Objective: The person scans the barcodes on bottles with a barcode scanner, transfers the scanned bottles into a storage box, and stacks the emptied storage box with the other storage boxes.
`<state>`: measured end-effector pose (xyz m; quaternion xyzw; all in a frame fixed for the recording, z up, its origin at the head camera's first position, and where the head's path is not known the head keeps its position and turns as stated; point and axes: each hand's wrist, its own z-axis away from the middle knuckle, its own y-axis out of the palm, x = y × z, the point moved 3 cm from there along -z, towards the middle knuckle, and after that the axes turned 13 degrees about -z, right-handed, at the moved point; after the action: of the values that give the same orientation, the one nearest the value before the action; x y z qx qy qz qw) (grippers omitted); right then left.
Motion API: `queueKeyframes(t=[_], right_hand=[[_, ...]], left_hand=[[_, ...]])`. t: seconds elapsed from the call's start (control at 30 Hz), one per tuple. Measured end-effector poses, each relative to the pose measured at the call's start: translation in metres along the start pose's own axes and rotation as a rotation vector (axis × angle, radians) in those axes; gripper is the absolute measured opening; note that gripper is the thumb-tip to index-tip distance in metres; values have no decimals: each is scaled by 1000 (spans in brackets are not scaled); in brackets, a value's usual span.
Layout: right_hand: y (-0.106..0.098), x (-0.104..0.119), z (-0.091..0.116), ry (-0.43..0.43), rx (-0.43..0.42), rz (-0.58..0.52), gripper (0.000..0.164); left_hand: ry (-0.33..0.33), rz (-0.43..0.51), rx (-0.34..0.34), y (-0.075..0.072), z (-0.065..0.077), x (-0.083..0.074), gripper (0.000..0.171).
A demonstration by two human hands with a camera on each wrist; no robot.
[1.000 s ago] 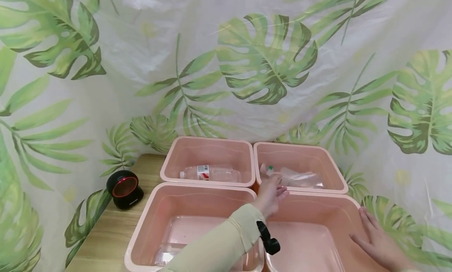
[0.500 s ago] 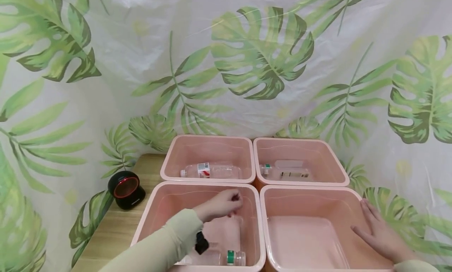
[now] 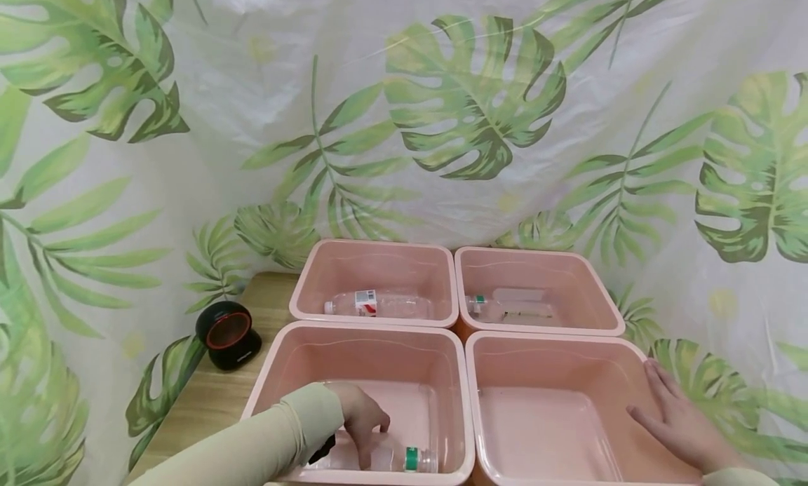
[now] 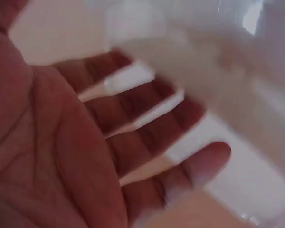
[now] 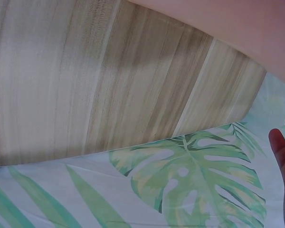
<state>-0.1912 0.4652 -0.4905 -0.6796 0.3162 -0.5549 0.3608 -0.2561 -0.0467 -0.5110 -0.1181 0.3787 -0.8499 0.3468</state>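
My left hand (image 3: pixel 365 421) reaches down into the front left pink bin (image 3: pixel 379 329), over a clear plastic bottle (image 3: pixel 412 459) with a green band near its neck. The bottle lies on its side near the bin's front wall. In the left wrist view, the fingers of the left hand (image 4: pixel 133 111) are spread and nearly straight, beside blurred transparent plastic; whether they touch it I cannot tell. My right hand (image 3: pixel 675 423) rests at the right side of the front right pink bin (image 3: pixel 555 339), fingers extended and thumb apart.
Behind stand a back left bin (image 3: pixel 379 244) with a labelled clear bottle (image 3: pixel 366 304) and a back right bin (image 3: pixel 524 253) with a green-banded bottle (image 3: pixel 514 311). A black round device (image 3: pixel 229 335) sits on the wooden table (image 3: pixel 189 416). A leaf-print sheet (image 3: pixel 442 121) hangs behind.
My left hand has moved from the back right bin, where a bottle now lies flat, leftward and down into the front left bin. The right hand has stayed at its rim.
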Motion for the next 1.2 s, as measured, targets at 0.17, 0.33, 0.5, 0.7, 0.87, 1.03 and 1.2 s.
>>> queueKeyframes(t=[0.17,0.33,0.5,0.7,0.87,1.03,1.2], right_hand=[[2,0,1,-18,-26,-1,92],[4,-1,1,-37,-48,13,92],[5,-1,1,-34,-40,21,92],[3,-2,0,-37,-37,5,92],[0,-1,-3,-58,-60,-8,90],[-1,0,-2,-32,-48,-7,90],[1,1,-1,-25,-32,0,90]], left_hand=[[-2,43,21,7,-4,2,44],[1,-24,13,12,-8,4,39],[-18,2,-60,9,-10,8,41],[76,315,-263,-23,1,32,54],[163,575,-423,-44,18,57,69],[234,870,-529,-50,26,70,81],[300,1128,-530,-43,26,75,83]])
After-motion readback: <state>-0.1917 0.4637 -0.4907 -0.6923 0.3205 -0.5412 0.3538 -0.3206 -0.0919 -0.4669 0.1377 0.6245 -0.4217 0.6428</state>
